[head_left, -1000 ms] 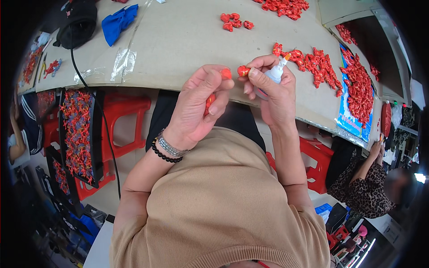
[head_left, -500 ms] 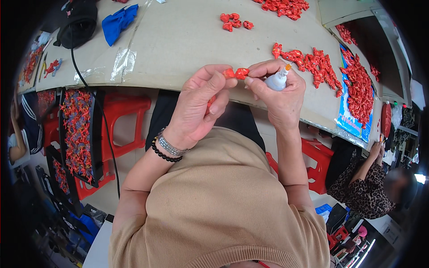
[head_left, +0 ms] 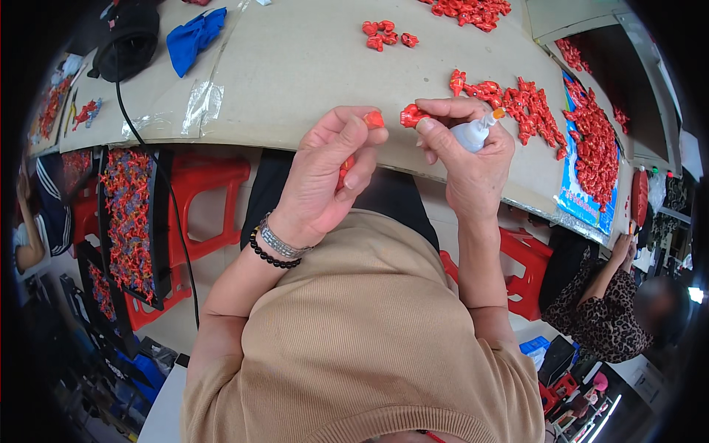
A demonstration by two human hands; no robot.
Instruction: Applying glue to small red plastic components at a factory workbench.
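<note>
Between thumb and index finger, my left hand point(head_left: 321, 173) pinches a small red plastic piece point(head_left: 374, 119). A second red piece point(head_left: 345, 168) shows under its curled lower fingers, mostly hidden. My right hand point(head_left: 476, 173) is closed too: thumb and forefinger grip a glossy red figure part point(head_left: 410, 115) with thin gold marks. Tucked in that same hand is a small white squeeze bottle point(head_left: 470, 136) with an orange tip, tilted up to the right. A narrow gap separates the two pinched red pieces, over the table's near edge.
On the cardboard-covered table point(head_left: 295, 81) lie a small cluster of red pieces point(head_left: 380, 34) and larger red heaps point(head_left: 532, 111) at right. A blue cloth point(head_left: 195, 40), a black cap point(head_left: 129, 40) and a cable point(head_left: 159, 162) are at left. Another person point(head_left: 605, 317) sits at right.
My right hand has shifted slightly right with the bottle and its red part. The two red pieces were close together and now stand apart. My left hand has hardly moved.
</note>
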